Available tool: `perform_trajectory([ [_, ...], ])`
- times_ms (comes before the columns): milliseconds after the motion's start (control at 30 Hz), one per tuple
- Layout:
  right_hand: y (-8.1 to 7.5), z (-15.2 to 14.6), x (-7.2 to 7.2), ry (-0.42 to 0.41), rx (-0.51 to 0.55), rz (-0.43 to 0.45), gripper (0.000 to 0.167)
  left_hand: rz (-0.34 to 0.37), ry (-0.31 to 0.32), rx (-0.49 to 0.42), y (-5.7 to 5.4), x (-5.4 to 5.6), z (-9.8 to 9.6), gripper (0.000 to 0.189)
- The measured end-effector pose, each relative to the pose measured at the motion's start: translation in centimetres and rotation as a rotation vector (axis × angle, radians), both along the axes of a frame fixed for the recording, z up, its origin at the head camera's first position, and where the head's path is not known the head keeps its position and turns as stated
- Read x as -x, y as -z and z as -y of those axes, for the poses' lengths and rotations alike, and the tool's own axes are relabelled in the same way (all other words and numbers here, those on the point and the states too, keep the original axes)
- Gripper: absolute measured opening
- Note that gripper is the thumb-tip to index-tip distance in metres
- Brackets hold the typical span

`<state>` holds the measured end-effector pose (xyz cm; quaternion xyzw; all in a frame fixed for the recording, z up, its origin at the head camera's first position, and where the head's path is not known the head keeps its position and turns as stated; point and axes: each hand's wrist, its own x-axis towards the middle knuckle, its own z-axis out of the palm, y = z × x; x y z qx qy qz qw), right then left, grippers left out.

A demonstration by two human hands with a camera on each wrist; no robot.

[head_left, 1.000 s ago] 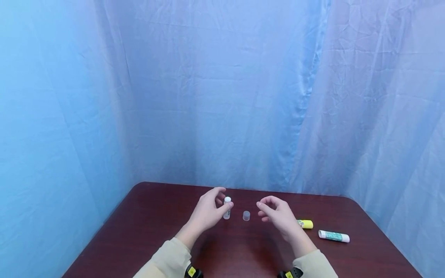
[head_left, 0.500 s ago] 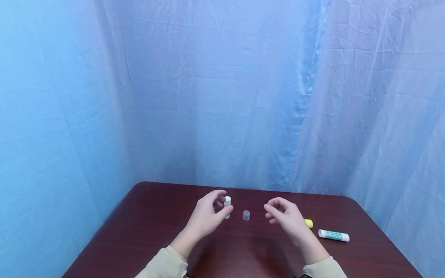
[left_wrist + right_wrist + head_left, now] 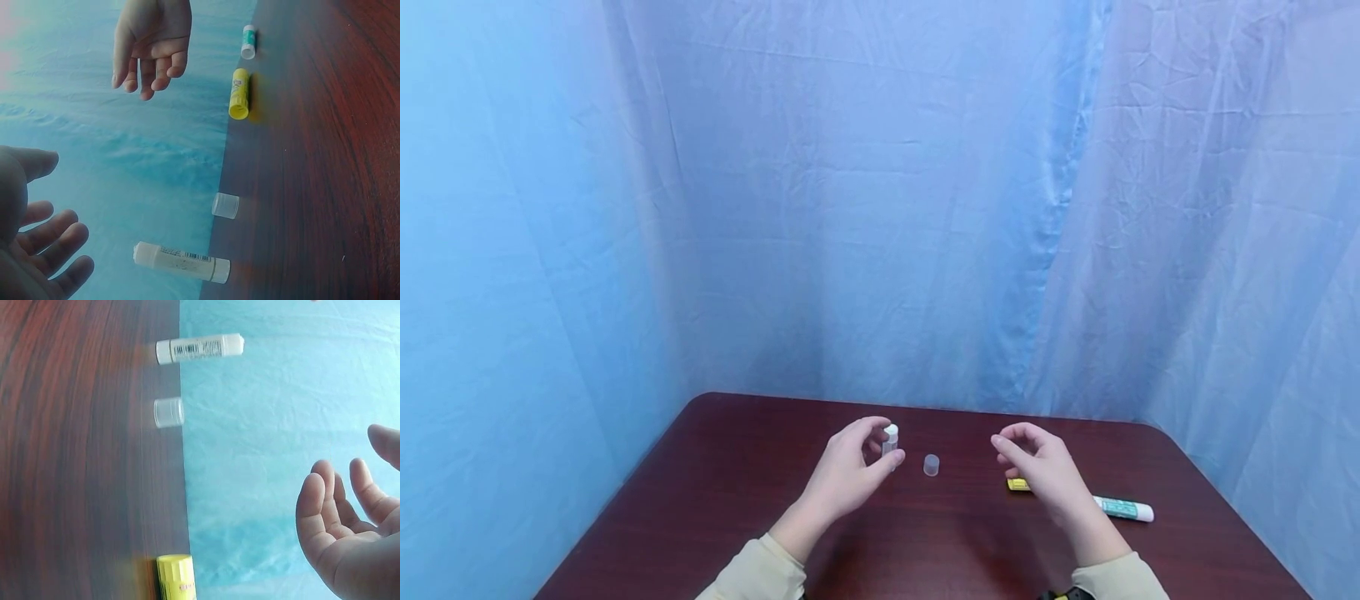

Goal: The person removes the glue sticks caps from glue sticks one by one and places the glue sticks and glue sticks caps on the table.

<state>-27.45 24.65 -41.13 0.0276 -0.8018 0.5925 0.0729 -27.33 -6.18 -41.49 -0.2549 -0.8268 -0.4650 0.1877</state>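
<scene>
A white, clear-bodied glue stick (image 3: 890, 445) stands upright on the table, its top uncapped; a barcode label shows in both wrist views. Beside it to the right sits a small translucent cap (image 3: 931, 465). My left hand (image 3: 847, 467) hovers just left of the glue stick, fingers relaxed. The left wrist view shows a gap between that hand (image 3: 44, 244) and the glue stick (image 3: 181, 262). In the air further right is my right hand (image 3: 1045, 471), its fingers loosely bent and holding nothing. Under it lies a yellow glue stick (image 3: 1018, 484), partly covered by the hand.
A white and green glue stick (image 3: 1123, 509) lies on its side to the right, one end behind my right wrist. The dark red wooden table (image 3: 722, 483) is bounded at the back and sides by blue curtains (image 3: 880, 208).
My right hand has moved right, away from the cap and over the yellow glue stick. My left hand has drawn slightly toward me. The glue sticks and cap have stayed put.
</scene>
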Motion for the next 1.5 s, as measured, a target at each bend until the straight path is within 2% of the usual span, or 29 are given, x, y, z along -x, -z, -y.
perform_trajectory([
  [200,-0.1,-1.5,0.2,0.035,-0.065,0.015,0.040,0.017,0.014,0.001,0.2,-0.1,-0.4,0.037],
  [567,0.3,-3.8,0.6,0.087,-0.151,0.028,0.043,-0.004,0.021,0.023,1.1,0.1,-1.6,0.035],
  [833,1.2,-5.6,0.8,0.139,-0.384,0.043,0.057,-0.003,0.042,0.046,1.6,0.3,-2.5,0.035],
  [933,1.4,-6.1,1.0,0.141,-0.436,0.058,0.063,0.012,0.040,0.058,1.7,0.4,-2.9,0.036],
  [1200,2.2,-7.2,1.4,0.149,-0.504,0.081,0.060,0.046,0.033,0.100,2.3,0.4,-3.8,0.036],
  [1500,3.4,-7.4,2.0,0.143,-0.458,0.129,0.049,0.033,0.042,0.151,3.0,0.5,-4.5,0.031],
])
